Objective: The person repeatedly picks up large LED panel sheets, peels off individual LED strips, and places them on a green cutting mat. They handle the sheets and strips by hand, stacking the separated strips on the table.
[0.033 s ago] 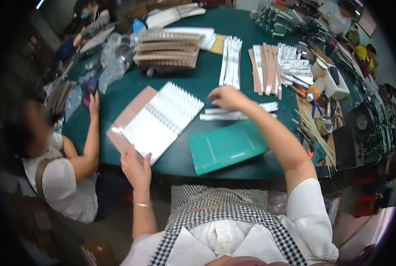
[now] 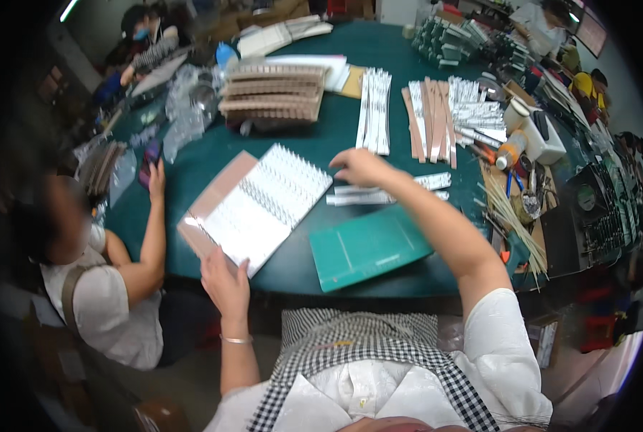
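My left hand (image 2: 226, 284) rests at the near edge of a white sheet (image 2: 253, 216) with rows of dark pattern and a toothed far edge, its fingers spread. Under the sheet, a brown board (image 2: 217, 194) shows along the left side. My right hand (image 2: 364, 170) hovers by the sheet's right corner, above short white strips (image 2: 433, 183); its fingers are slightly bent and apart, with nothing visible in them. Below the strips lies a green flat board (image 2: 368, 248), partly hidden by my right forearm.
A stack of brown toothed boards (image 2: 272, 93) stands farther back. White strips (image 2: 374, 108) and brown strips (image 2: 433, 119) lie to its right. Bottles (image 2: 510, 150), tools and thin sticks (image 2: 512, 216) crowd the right side. At left, a co-worker's hand (image 2: 156, 180) holds a purple object.
The whole view has shifted slightly, so the table sits a little lower. My right hand has moved slightly left toward the sheet's corner. My left hand stays at the sheet's near edge.
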Action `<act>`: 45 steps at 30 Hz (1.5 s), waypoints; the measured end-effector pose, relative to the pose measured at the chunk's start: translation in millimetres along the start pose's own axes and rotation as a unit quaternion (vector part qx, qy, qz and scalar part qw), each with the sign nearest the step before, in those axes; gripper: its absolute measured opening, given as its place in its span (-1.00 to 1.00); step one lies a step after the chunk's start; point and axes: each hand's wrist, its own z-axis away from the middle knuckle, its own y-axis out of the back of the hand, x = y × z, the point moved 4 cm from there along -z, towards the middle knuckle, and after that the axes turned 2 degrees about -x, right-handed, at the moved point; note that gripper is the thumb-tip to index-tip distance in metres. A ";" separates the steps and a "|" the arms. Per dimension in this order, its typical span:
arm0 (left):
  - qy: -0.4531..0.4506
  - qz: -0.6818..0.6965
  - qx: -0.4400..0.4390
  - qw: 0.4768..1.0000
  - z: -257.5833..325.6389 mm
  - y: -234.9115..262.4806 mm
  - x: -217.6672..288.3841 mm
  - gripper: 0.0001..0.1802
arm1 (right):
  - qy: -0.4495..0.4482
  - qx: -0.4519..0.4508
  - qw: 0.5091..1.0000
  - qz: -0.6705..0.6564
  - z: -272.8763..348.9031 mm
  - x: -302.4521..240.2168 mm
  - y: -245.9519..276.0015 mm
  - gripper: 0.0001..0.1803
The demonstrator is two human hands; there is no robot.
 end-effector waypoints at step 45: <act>0.124 0.680 -0.275 0.668 -18.2 -28.9 115.8 -0.38 | -0.151 0.073 0.898 -0.408 205.4 52.6 49.8 -0.75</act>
